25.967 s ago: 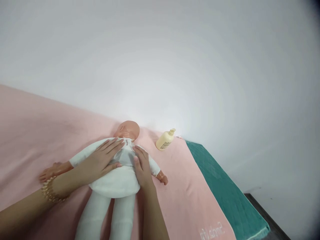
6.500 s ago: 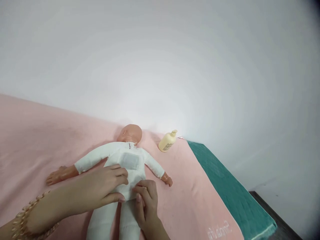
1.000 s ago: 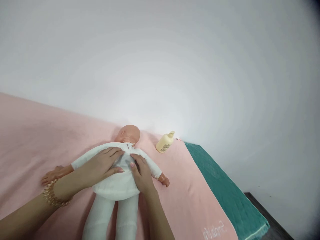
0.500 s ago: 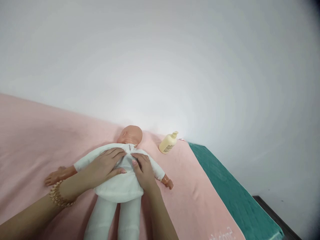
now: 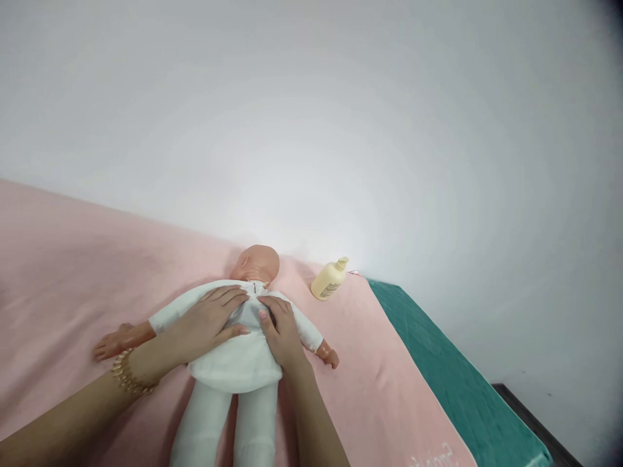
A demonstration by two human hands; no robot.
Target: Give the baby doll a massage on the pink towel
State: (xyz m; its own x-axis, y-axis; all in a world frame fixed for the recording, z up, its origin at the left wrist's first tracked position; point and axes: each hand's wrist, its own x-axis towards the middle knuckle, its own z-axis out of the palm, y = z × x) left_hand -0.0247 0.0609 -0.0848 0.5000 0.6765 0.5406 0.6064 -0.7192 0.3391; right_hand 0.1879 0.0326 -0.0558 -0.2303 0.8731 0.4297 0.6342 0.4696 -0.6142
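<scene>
A baby doll (image 5: pixel 236 376) with a white cloth body lies stretched out, its bald plastic head (image 5: pixel 260 261) toward the wall and its arms spread to the sides. My left hand (image 5: pixel 214 321) rests flat on the left side of the doll's upper body, fingers extended and thumb apart. On the other side, my right hand (image 5: pixel 281 331) lies against the cloth with fingers stretched and thumb pointing up. Between the two hands a strip of white cloth shows. A beaded bracelet (image 5: pixel 127 375) circles my left wrist.
A pale yellow pump bottle (image 5: pixel 329 280) stands right of the doll's head. Under everything spreads a pink towel (image 5: pixel 370 402). Green cloth (image 5: pixel 452 363) shows beyond its right edge. A white wall (image 5: pixel 311 130) rises behind, and a dark ledge (image 5: pixel 535 421) runs at the lower right.
Very little differs. The view has shifted slightly, and my left wrist sits a bit farther right. Both hands stay on the doll.
</scene>
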